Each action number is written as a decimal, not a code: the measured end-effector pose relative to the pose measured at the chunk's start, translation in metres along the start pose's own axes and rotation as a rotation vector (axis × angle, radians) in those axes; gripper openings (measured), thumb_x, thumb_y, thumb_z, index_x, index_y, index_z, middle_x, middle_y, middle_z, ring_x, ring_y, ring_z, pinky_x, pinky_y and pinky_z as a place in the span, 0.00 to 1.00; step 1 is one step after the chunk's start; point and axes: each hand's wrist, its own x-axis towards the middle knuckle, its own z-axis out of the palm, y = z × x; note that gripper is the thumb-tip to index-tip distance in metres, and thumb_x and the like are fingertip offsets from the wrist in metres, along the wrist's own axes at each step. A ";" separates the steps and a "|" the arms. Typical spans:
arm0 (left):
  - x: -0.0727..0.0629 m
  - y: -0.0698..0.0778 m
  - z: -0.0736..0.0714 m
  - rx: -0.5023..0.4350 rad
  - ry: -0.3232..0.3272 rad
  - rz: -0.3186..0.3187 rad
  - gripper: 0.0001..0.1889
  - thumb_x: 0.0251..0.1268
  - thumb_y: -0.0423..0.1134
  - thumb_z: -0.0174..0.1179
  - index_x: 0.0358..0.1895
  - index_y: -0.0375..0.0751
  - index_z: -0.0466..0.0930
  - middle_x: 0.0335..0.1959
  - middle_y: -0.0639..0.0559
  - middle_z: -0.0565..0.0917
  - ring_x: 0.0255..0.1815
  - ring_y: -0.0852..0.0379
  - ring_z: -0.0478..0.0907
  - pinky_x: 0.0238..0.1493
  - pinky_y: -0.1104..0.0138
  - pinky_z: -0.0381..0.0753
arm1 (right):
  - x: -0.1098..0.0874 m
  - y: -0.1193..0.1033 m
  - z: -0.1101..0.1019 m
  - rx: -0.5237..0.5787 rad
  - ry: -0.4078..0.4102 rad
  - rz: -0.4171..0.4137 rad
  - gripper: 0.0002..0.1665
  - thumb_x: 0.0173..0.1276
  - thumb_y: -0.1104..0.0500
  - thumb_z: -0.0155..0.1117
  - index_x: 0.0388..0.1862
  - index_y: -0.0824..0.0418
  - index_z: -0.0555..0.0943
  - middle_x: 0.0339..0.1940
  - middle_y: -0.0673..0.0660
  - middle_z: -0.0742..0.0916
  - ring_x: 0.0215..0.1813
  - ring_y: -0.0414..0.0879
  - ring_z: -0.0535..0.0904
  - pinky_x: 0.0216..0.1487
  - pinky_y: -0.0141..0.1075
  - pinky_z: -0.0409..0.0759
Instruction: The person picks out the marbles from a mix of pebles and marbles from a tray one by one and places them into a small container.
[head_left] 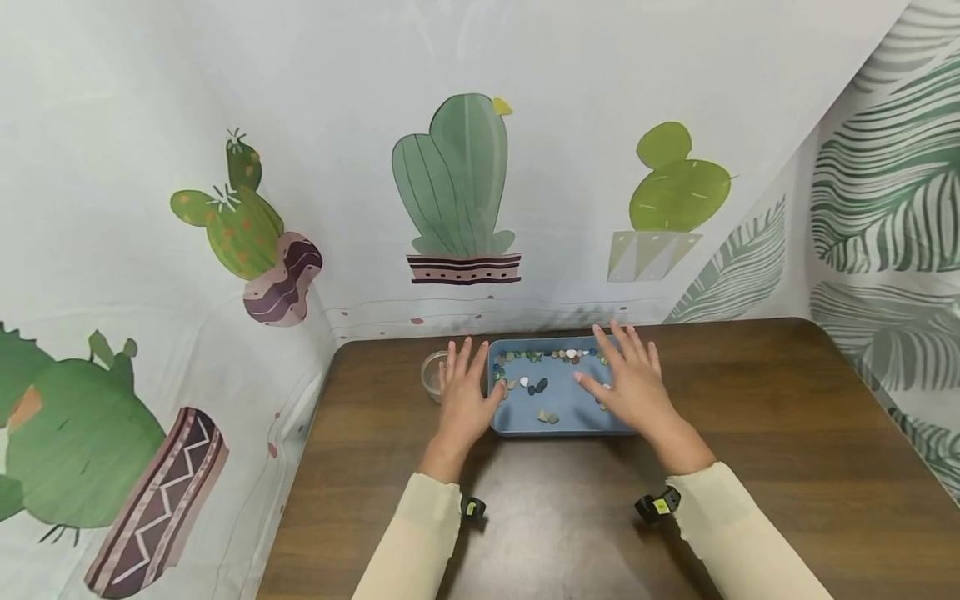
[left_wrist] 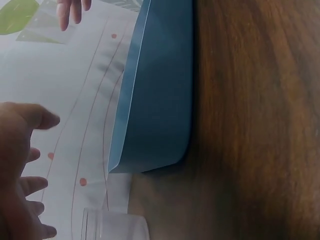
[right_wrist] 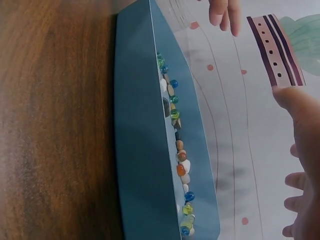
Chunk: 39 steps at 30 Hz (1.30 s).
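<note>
A blue rectangular tray sits at the far side of the table, holding glass marbles and small stones, many of them lined along its far and left sides. My left hand is over the tray's left end with fingers spread and nothing in it. Over the right end is my right hand, also spread and holding nothing. In both wrist views the hands are raised above the tray's rim. Part of the right-side row of stones is hidden under the right hand.
A clear round container stands just left of the tray, beside the left hand. The brown wooden table ends at a hanging white cloth printed with cacti, close behind the tray. Each wrist wears a black camera strap.
</note>
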 end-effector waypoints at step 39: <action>0.009 -0.005 0.014 0.123 -0.070 0.131 0.13 0.66 0.38 0.64 0.52 0.45 0.87 0.47 0.50 0.85 0.47 0.51 0.83 0.47 0.59 0.85 | -0.059 0.050 0.029 0.349 0.026 0.299 0.40 0.79 0.49 0.53 0.81 0.64 0.56 0.77 0.75 0.64 0.77 0.73 0.60 0.74 0.67 0.58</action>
